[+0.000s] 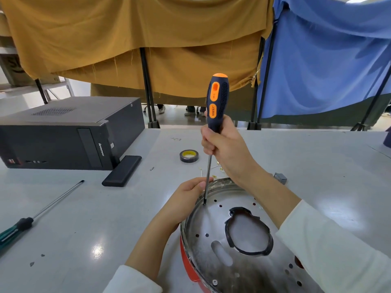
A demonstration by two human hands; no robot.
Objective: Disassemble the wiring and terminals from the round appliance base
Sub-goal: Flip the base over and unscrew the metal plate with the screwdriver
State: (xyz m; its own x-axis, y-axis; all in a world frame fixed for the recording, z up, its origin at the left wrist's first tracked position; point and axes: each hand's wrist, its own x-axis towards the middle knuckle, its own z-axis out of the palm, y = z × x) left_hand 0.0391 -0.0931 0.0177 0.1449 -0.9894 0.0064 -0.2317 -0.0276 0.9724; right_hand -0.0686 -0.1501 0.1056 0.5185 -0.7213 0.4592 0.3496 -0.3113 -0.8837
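1. Firmly, my right hand (224,144) was wrapped around the lower end of the orange-and-navy screwdriver (215,106), holding it nearly upright, with its tip set on a screw (204,204) near the far left rim of the round appliance base (211,235).
2. My left hand (186,199) rested on that rim, and its thumb and fingertips pinched the screwdriver's shaft low down, just above the tip.
3. The base lay on the counter (105,218) right in front of me, shiny metal side up, with red plastic showing under its near left edge. It had a large opening edged in black at the middle, a slot, several small holes, and another screw (214,282) at the near rim.
4. Just beyond the base lay a few small brass-coloured terminals (220,168) and a small grey part (280,178).
5. Farther back sat a roll of black tape (189,156).
6. To the left lay a second screwdriver with a green-and-black handle (14,229), a black rectangular block (122,171), and a black Lenovo computer case (63,134).
7. Mustard and blue cloths (148,39) hung behind the counter.
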